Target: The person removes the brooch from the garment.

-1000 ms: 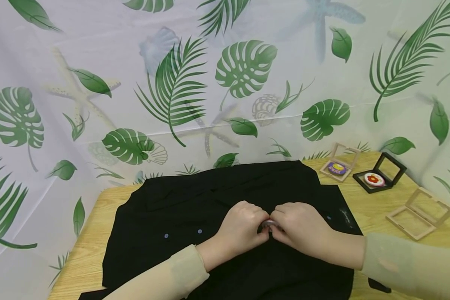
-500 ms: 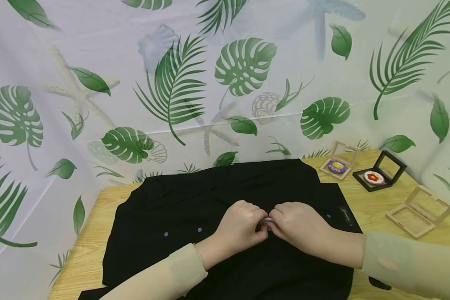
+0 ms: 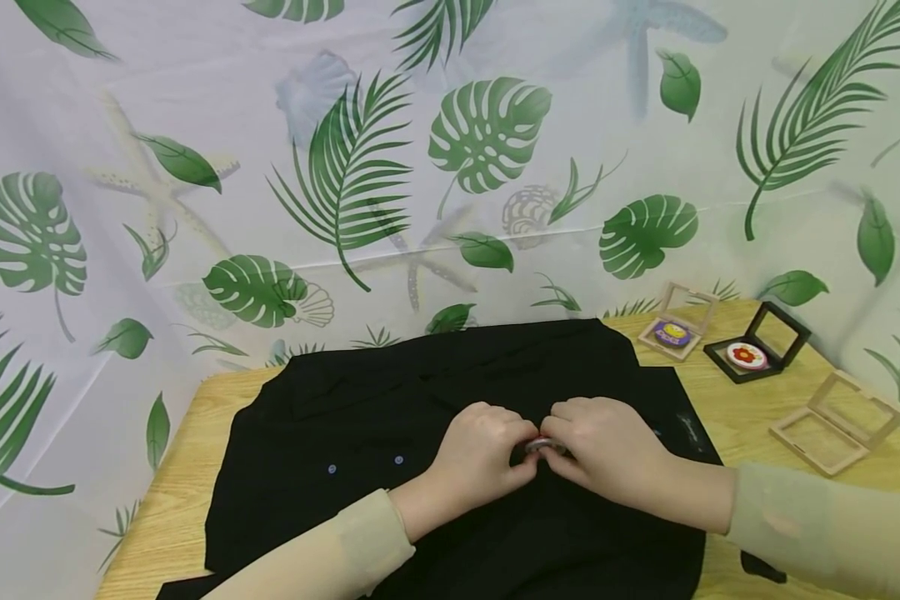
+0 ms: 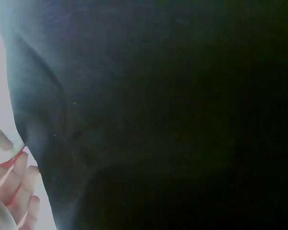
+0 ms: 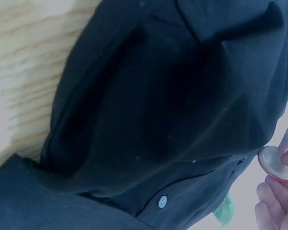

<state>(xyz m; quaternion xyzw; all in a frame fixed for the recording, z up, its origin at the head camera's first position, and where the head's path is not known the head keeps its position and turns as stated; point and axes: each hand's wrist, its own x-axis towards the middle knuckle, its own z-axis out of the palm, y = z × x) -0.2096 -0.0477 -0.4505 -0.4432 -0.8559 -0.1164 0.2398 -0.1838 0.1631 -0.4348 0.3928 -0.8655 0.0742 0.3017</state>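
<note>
Both hands meet over a black buttoned shirt (image 3: 390,400) spread on the table. Between them is a round pin badge (image 3: 542,444) with a silver back and a red edge, seen almost edge-on from above. My left hand (image 3: 483,450) pinches its left side between thumb and curled fingers. From the other side, my right hand (image 3: 607,442) pinches it, the thumb underneath. The right wrist view shows the badge's metal back (image 5: 273,162) beside the shirt's raised cloth, with fingers at it. Mostly dark cloth fills the left wrist view; the badge's pin is hidden by fingers.
On the wooden table (image 3: 727,400) at the right stand a beige frame case (image 3: 678,329) with a purple-yellow badge, a black frame case (image 3: 757,354) with a red-flower badge, and another beige frame case (image 3: 836,429) without a badge. A leaf-print curtain (image 3: 450,208) hangs behind.
The badge shifts slightly left, then back right, between the fingers. My right hand has moved slightly up and right; my left hand stays nearly in place.
</note>
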